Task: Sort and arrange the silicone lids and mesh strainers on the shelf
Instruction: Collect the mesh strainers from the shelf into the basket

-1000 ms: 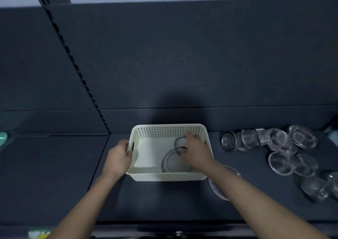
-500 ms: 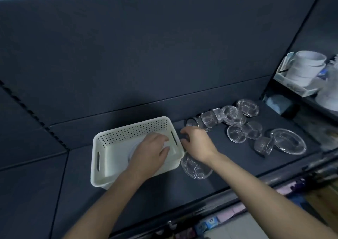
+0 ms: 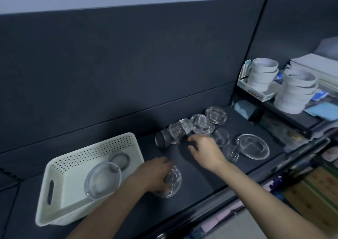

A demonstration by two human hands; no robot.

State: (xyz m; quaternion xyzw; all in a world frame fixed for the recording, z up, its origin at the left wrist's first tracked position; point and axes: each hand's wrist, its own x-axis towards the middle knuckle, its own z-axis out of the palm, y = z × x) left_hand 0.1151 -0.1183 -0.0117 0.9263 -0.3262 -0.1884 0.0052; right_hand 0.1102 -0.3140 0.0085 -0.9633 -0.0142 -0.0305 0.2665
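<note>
Lifting the clear lid (image 3: 174,179) off the shelf (image 3: 195,178) looks like the step in hand. The left hand (image 3: 155,173) has its fingers curled over the lid's left half, near the shelf's front edge and just right of the basket (image 3: 87,152). Thin silicone is likely to flop and cling, so the grip should probably take the rim between thumb and fingers. One edge can be peeled up first, and the disc carried level over the basket's near wall. It would stack best flat on the larger lid (image 3: 102,181) already inside, leaving the mesh strainer (image 3: 119,159) toward the basket's back corner free. The right hand (image 3: 206,151) hovers with fingers loosely spread and holds nothing. It is close to the loose pile toward the shelf's back right, and could well pick its next piece while the left one works, provided the arms do not cross. The gripped lid is round, so it has no real long axis. It lies flat with its ribbed face up, and I cannot tell whether it has a pull tab. In the pile, a cup-shaped strainer (image 3: 161,139) lies tipped on its side. Its dark mouth faces the front left, and its axis runs toward the back right along a row of similar pieces. A wide flat lid (image 3: 253,146) lies face up nearer the front right.
</note>
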